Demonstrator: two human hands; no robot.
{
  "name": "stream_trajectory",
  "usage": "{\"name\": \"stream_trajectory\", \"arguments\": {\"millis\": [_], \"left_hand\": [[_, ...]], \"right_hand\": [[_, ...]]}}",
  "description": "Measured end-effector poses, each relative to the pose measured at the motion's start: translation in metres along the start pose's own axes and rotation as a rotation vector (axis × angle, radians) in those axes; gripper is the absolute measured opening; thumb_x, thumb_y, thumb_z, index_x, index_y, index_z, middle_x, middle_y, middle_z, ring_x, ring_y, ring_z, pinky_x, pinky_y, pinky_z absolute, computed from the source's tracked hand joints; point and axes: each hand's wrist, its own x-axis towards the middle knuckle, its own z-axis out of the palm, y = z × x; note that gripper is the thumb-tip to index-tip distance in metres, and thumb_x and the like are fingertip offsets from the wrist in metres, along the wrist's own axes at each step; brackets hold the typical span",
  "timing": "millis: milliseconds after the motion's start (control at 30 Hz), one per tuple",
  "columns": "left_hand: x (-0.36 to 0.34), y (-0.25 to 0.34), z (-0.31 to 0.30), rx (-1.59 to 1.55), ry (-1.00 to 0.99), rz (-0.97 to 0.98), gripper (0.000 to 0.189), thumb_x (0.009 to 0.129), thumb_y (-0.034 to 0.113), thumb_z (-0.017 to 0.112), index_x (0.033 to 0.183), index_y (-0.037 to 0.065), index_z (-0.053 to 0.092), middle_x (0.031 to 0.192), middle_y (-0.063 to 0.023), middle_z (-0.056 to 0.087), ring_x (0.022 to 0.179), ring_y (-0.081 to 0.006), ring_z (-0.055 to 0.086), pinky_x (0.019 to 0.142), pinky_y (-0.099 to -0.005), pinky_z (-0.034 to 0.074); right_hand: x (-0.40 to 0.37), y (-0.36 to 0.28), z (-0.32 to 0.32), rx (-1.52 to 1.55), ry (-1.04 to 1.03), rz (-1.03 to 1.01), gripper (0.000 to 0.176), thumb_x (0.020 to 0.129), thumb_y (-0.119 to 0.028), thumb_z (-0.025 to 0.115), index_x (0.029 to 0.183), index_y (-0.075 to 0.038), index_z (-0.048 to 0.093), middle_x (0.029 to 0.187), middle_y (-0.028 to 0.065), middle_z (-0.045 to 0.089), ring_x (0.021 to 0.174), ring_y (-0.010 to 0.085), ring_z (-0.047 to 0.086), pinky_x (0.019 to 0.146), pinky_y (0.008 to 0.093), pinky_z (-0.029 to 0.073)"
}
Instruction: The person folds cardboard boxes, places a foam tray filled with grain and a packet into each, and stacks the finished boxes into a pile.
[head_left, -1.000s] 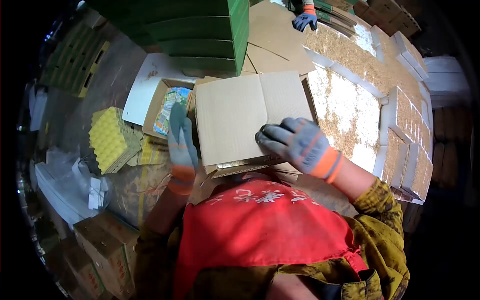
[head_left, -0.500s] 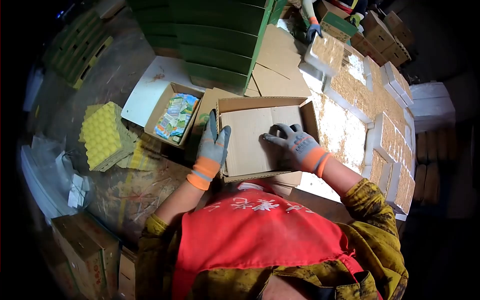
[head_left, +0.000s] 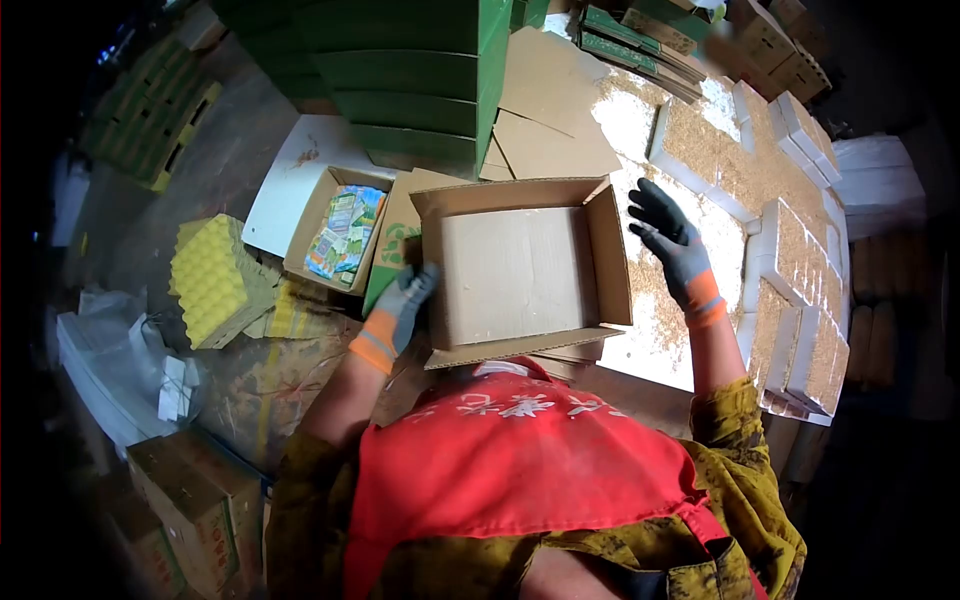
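Observation:
An open cardboard box (head_left: 607,260) sits right in front of me, its top facing up. Across its bottom lies a pale cardboard sheet (head_left: 515,275). My left hand (head_left: 402,305), in a grey and orange glove, is low beside the box's left wall, fingers slightly blurred and holding nothing visible. Off to the box's right, my right hand (head_left: 672,240) is raised with its fingers spread and nothing in it. Left of the box stands a smaller carton (head_left: 298,240) of colourful printed packets (head_left: 345,228), with a green-printed cardboard panel (head_left: 395,240) between.
Tall green stacked crates (head_left: 410,90) rise ahead. Flat cardboard sheets (head_left: 545,110) lie beyond the box. On the right, white foam trays (head_left: 790,250) hold brown crumbly material. Yellow egg trays (head_left: 208,280) are stacked at left, and cartons (head_left: 190,490) stand at lower left.
My right hand has left the box and moved right. My left hand has slid down and left along its wall. Behind, the other person's foam block is gone from its spot; folded green cartons show there.

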Motion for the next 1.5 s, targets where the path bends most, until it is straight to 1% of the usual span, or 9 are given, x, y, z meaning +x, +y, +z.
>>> {"name": "stream_trajectory", "arguments": {"millis": [133, 500, 633, 767, 867, 933, 1200, 1333, 1500], "left_hand": [[-0.011, 0.025, 0.049, 0.624, -0.013, -0.058, 0.063, 0.085, 0.026, 0.072, 0.134, 0.0, 0.041, 0.114, -0.0074, 0.06, 0.104, -0.0152, 0.056, 0.089, -0.0279, 0.047], [-0.04, 0.101, 0.129, 0.406, -0.136, 0.068, 0.086, 0.079, 0.031, 0.076, 0.142, -0.004, 0.029, 0.135, -0.0143, 0.044, 0.122, -0.0215, 0.045, 0.098, -0.0303, 0.042], [-0.019, 0.187, 0.151, 0.382, -0.244, 0.06, 0.056, 0.094, 0.047, 0.049, 0.137, 0.011, 0.044, 0.13, -0.0071, 0.05, 0.114, -0.0157, 0.052, 0.093, -0.0279, 0.043], [0.056, 0.303, 0.135, 0.096, -0.215, 1.094, 0.039, 0.097, 0.01, 0.049, 0.133, -0.002, 0.043, 0.133, -0.0091, 0.048, 0.118, -0.0195, 0.051, 0.109, -0.0331, 0.037], [0.077, 0.416, 0.135, -0.024, -0.126, 1.397, 0.047, 0.096, 0.005, 0.05, 0.14, 0.0, 0.034, 0.142, -0.0124, 0.038, 0.127, -0.0228, 0.044, 0.112, -0.0349, 0.033], [0.075, 0.484, 0.145, -0.126, -0.171, 1.457, 0.052, 0.096, 0.0, 0.046, 0.144, 0.002, 0.026, 0.145, -0.0145, 0.034, 0.13, -0.0243, 0.041, 0.113, -0.0356, 0.03], [0.083, 0.611, 0.177, 0.23, 0.074, 1.102, 0.066, 0.094, 0.054, 0.046, 0.14, 0.007, 0.041, 0.135, -0.0092, 0.049, 0.113, -0.0178, 0.051, 0.098, -0.0331, 0.04], [0.147, 0.622, 0.159, 0.144, -0.287, 1.042, 0.061, 0.097, 0.049, 0.043, 0.135, 0.003, 0.046, 0.134, -0.0099, 0.052, 0.111, -0.0217, 0.055, 0.098, -0.0298, 0.04], [0.2, 0.637, 0.14, 0.533, -0.02, 1.663, 0.062, 0.098, 0.049, 0.04, 0.136, 0.001, 0.044, 0.137, -0.015, 0.049, 0.121, -0.026, 0.05, 0.101, -0.0308, 0.037]], "right_hand": [[-0.002, 0.104, 0.031, -0.165, -0.113, 0.281, 0.089, 0.075, -0.034, 0.079, 0.141, 0.003, 0.031, 0.126, 0.0151, 0.053, 0.117, 0.0232, 0.049, 0.102, 0.0334, 0.038], [-0.033, 0.042, 0.005, 0.237, -0.058, 0.152, 0.078, 0.088, -0.035, 0.062, 0.147, -0.002, 0.023, 0.14, 0.0125, 0.043, 0.128, 0.0205, 0.039, 0.106, 0.0325, 0.032], [-0.019, 0.016, -0.006, 0.835, 0.092, -0.058, 0.057, 0.093, -0.029, 0.054, 0.14, -0.001, 0.038, 0.135, 0.0111, 0.049, 0.124, 0.0215, 0.046, 0.105, 0.0342, 0.037], [0.009, -0.064, -0.028, 1.128, 0.189, -0.252, 0.05, 0.096, -0.033, 0.05, 0.133, -0.001, 0.045, 0.129, 0.0119, 0.054, 0.115, 0.0239, 0.055, 0.1, 0.0362, 0.044], [0.06, -0.084, -0.08, 0.268, 0.336, -0.857, 0.038, 0.1, -0.025, 0.043, 0.126, 0.001, 0.048, 0.122, 0.0107, 0.056, 0.108, 0.0199, 0.054, 0.096, 0.0304, 0.045], [0.081, -0.161, -0.083, 0.439, 0.19, -0.926, 0.037, 0.098, -0.023, 0.046, 0.127, 0.0, 0.048, 0.126, 0.0087, 0.053, 0.111, 0.0173, 0.051, 0.095, 0.0284, 0.042], [0.169, -0.403, 0.01, 0.593, 0.384, -0.756, 0.036, 0.088, -0.04, 0.058, 0.115, -0.016, 0.057, 0.109, 0.0021, 0.059, 0.098, 0.0165, 0.056, 0.078, 0.0357, 0.05], [0.206, -0.438, 0.057, 0.463, 0.292, -0.499, 0.039, 0.091, -0.043, 0.052, 0.111, -0.011, 0.058, 0.103, 0.0095, 0.061, 0.097, 0.0245, 0.059, 0.077, 0.0453, 0.052], [0.301, -0.443, 0.066, -0.091, -0.048, -0.657, 0.042, 0.094, -0.043, 0.046, 0.121, -0.012, 0.055, 0.117, 0.0081, 0.06, 0.111, 0.0276, 0.056, 0.098, 0.0418, 0.042]]}}
